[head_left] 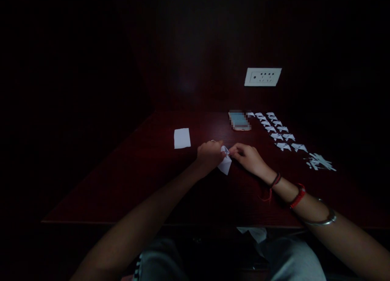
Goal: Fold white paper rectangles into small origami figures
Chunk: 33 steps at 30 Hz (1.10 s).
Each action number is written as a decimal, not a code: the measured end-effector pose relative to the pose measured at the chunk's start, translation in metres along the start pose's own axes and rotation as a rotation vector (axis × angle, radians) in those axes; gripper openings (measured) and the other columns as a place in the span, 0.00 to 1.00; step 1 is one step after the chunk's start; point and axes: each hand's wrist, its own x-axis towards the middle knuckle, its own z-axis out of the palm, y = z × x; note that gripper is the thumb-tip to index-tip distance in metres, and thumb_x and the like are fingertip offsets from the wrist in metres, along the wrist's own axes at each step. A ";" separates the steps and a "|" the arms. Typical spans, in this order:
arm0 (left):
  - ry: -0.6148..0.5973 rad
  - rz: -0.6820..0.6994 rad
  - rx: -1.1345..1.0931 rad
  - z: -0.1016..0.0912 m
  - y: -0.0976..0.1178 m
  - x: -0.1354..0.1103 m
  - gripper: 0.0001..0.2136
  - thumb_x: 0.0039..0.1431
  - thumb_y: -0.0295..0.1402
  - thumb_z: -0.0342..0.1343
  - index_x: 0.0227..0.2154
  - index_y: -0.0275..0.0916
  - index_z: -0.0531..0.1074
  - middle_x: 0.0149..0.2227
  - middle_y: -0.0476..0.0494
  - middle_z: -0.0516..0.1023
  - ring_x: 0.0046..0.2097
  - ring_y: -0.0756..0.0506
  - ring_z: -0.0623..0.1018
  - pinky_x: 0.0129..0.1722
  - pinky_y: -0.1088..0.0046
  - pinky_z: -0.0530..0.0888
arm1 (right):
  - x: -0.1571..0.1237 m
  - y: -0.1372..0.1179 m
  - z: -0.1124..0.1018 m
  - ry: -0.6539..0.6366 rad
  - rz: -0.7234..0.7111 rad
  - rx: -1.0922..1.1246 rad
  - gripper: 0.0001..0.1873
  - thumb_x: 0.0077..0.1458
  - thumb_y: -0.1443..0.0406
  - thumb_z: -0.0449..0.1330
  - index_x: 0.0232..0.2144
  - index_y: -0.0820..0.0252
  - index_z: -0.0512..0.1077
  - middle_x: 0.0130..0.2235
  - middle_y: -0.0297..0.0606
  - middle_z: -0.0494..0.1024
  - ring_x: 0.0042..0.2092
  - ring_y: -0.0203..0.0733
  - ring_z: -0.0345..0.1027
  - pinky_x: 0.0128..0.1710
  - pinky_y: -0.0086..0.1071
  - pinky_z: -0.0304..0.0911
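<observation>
Left hand (pixel 209 153), right hand (pixel 248 157), seemingly folded paper (pixel 225 164)

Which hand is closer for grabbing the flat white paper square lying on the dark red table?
Left, probably. The left hand lies nearest the flat white paper square; the right hand sits beyond the folded white paper both hands pinch.

We saw the phone (pixel 239 120) at one o'clock pixelated, the paper pieces (pixel 283 136) at two o'clock too small to read, our left hand (pixel 209 153) hiding part of the white paper (pixel 226 165).
</observation>
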 end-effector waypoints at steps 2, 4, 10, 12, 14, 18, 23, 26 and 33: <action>-0.003 -0.018 0.018 -0.002 0.000 0.002 0.09 0.50 0.34 0.44 0.33 0.40 0.66 0.30 0.46 0.70 0.32 0.46 0.70 0.28 0.72 0.64 | 0.000 0.000 0.000 -0.003 0.008 0.009 0.08 0.46 0.71 0.50 0.28 0.60 0.68 0.29 0.34 0.74 0.31 0.32 0.67 0.32 0.26 0.59; -0.009 -0.025 0.025 -0.002 -0.001 0.003 0.09 0.50 0.32 0.43 0.33 0.41 0.66 0.29 0.47 0.71 0.32 0.46 0.71 0.28 0.72 0.64 | -0.001 0.000 0.000 -0.003 0.013 0.014 0.08 0.46 0.71 0.49 0.28 0.60 0.68 0.29 0.33 0.74 0.31 0.32 0.67 0.32 0.25 0.59; 0.030 -0.005 0.043 0.000 0.001 0.003 0.11 0.49 0.40 0.46 0.34 0.42 0.65 0.31 0.46 0.71 0.33 0.44 0.71 0.28 0.70 0.65 | 0.000 -0.001 0.000 0.009 0.021 -0.002 0.08 0.45 0.71 0.49 0.27 0.60 0.67 0.29 0.33 0.73 0.31 0.33 0.66 0.31 0.25 0.59; 0.032 -0.014 0.055 0.000 0.003 0.004 0.11 0.50 0.39 0.45 0.33 0.41 0.66 0.30 0.46 0.71 0.32 0.44 0.71 0.27 0.70 0.65 | 0.000 -0.001 0.000 0.013 0.019 -0.007 0.08 0.45 0.71 0.49 0.27 0.60 0.67 0.29 0.33 0.73 0.31 0.33 0.66 0.31 0.25 0.59; 0.030 -0.016 0.064 0.000 0.004 0.004 0.09 0.51 0.36 0.44 0.33 0.41 0.66 0.30 0.46 0.71 0.32 0.44 0.71 0.27 0.71 0.64 | 0.001 -0.001 0.001 0.014 0.021 -0.007 0.08 0.45 0.71 0.49 0.27 0.60 0.67 0.30 0.33 0.74 0.31 0.33 0.66 0.32 0.25 0.59; 0.010 -0.010 0.038 0.002 0.002 0.005 0.09 0.52 0.34 0.42 0.32 0.42 0.66 0.30 0.47 0.71 0.32 0.46 0.71 0.28 0.72 0.63 | 0.001 0.001 0.001 0.020 0.026 -0.013 0.08 0.45 0.71 0.50 0.27 0.60 0.68 0.30 0.33 0.74 0.31 0.33 0.66 0.31 0.25 0.58; 0.005 0.026 -0.038 0.002 -0.007 0.005 0.09 0.51 0.31 0.42 0.35 0.43 0.64 0.30 0.50 0.71 0.31 0.48 0.70 0.28 0.74 0.62 | 0.001 0.001 0.001 0.013 0.041 -0.011 0.08 0.45 0.71 0.50 0.28 0.60 0.68 0.29 0.33 0.74 0.31 0.33 0.67 0.31 0.25 0.58; -0.018 0.073 -0.134 -0.001 -0.013 0.004 0.11 0.49 0.28 0.42 0.35 0.44 0.63 0.29 0.52 0.71 0.31 0.49 0.70 0.28 0.75 0.61 | 0.000 0.000 0.001 0.002 0.037 -0.009 0.08 0.45 0.71 0.51 0.28 0.59 0.69 0.29 0.33 0.74 0.31 0.33 0.67 0.31 0.25 0.58; -0.191 0.034 -0.473 -0.005 -0.018 0.008 0.09 0.48 0.38 0.46 0.29 0.39 0.65 0.26 0.50 0.71 0.27 0.52 0.70 0.24 0.78 0.62 | -0.003 -0.002 0.004 0.006 0.008 -0.034 0.08 0.43 0.70 0.53 0.27 0.58 0.72 0.27 0.32 0.74 0.29 0.34 0.67 0.31 0.26 0.59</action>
